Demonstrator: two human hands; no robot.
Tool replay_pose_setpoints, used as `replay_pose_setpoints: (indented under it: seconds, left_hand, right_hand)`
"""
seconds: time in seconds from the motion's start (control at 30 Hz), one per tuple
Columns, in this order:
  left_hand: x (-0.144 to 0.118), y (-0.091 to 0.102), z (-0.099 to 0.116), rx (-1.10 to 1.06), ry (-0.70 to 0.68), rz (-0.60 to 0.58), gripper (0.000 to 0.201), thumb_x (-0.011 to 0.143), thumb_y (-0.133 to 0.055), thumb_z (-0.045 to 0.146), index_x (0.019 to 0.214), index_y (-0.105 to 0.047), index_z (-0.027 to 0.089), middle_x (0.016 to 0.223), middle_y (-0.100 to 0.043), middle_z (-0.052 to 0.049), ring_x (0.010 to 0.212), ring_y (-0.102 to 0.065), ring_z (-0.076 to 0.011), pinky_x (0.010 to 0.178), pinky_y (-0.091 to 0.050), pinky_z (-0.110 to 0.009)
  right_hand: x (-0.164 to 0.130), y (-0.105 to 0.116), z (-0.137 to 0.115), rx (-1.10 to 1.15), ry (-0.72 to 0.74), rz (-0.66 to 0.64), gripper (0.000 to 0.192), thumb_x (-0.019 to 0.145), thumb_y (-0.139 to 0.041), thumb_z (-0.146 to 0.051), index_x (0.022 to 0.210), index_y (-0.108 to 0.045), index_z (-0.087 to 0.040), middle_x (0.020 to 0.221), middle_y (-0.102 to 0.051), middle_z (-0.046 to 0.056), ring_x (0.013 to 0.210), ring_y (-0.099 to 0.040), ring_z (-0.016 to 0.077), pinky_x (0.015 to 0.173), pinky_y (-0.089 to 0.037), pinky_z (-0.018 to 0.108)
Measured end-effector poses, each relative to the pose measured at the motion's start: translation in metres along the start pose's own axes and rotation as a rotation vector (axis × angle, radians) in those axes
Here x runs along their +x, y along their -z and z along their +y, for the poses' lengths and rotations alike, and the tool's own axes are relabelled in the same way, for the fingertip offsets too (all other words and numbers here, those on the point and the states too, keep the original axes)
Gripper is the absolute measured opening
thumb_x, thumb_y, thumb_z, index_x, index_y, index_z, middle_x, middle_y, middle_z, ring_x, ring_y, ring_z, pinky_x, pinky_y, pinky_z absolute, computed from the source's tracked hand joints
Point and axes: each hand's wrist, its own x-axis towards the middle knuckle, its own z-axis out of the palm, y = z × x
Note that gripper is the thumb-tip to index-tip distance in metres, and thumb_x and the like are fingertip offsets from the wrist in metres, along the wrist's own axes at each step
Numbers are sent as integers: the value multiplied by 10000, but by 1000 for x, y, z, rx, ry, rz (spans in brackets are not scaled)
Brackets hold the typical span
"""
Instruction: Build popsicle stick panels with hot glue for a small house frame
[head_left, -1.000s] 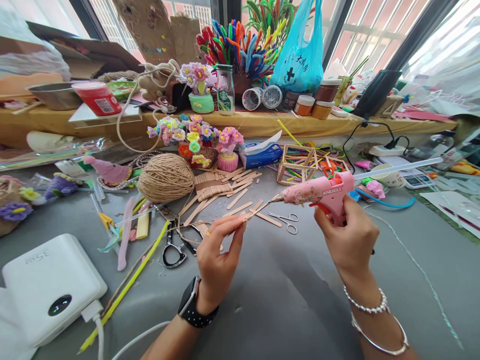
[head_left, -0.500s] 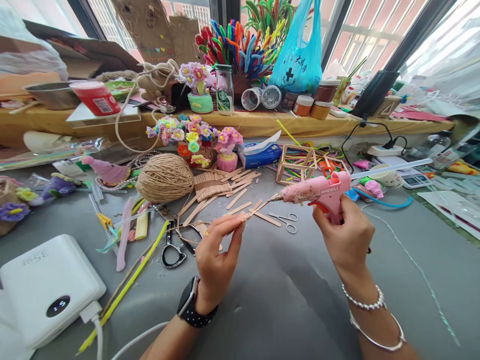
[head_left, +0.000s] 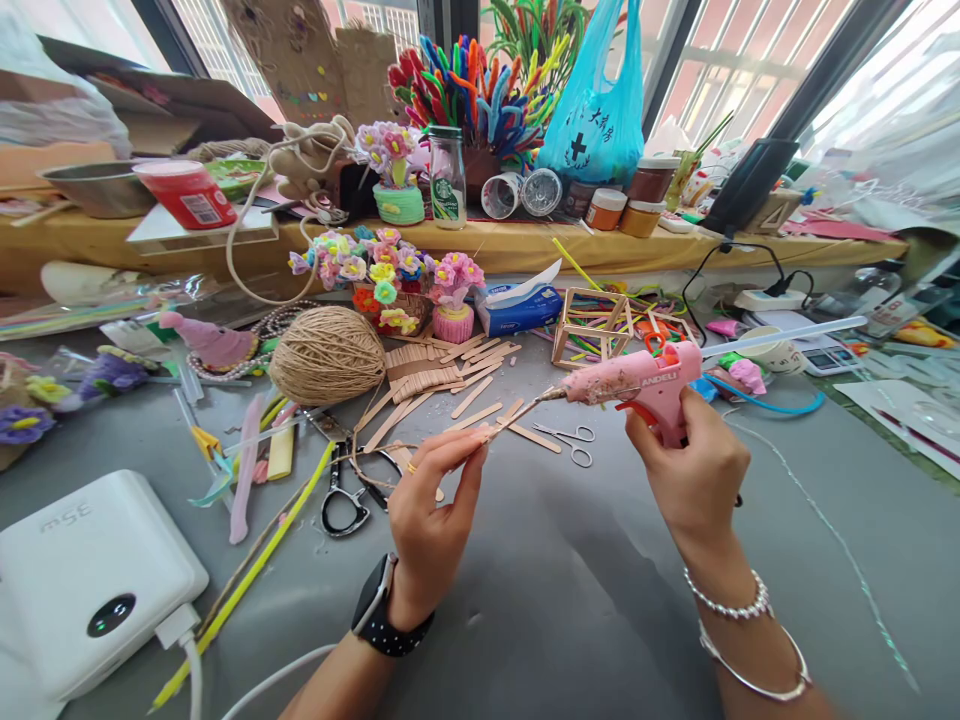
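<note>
My left hand (head_left: 435, 515) pinches the near end of a thin wooden stick (head_left: 519, 417), seen almost edge-on, between thumb and fingertips. A pink hot glue gun (head_left: 630, 385) with a red trigger is gripped in my right hand (head_left: 694, 465). Its nozzle points left, at or very near the stick's far end; I cannot tell whether they touch. Behind the held stick lie loose craft sticks (head_left: 476, 398) and small silver scissors (head_left: 574, 440). Black-handled scissors (head_left: 346, 505) rest left of my left hand, with strands of twine across them.
A ball of twine (head_left: 328, 355), pipe-cleaner flowers (head_left: 454, 285), a blue tissue pack (head_left: 519, 308) and a stick frame (head_left: 592, 325) stand along the back. A white power bank (head_left: 97, 570) with a cable sits front left. Jars and a blue bag (head_left: 596, 120) occupy the ledge.
Both hands, the stick and the glue gun hold almost the same pose. The view has shifted very slightly, and the power bank's display digits no longer show clearly.
</note>
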Motion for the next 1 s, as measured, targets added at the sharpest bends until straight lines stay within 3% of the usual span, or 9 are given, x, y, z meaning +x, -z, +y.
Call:
replay_pose_setpoints:
  seconds: [1.0]
  left_hand:
    - [0, 1, 0, -12, -5, 3, 245, 750, -551, 43, 931, -580, 205, 870, -624, -25, 847, -581, -135, 698, -521, -252]
  right_hand:
    - [0, 0, 3, -48, 0, 8, 169, 680, -553, -274, 619, -416, -196, 511, -328, -68, 433, -284, 87, 437, -255, 228]
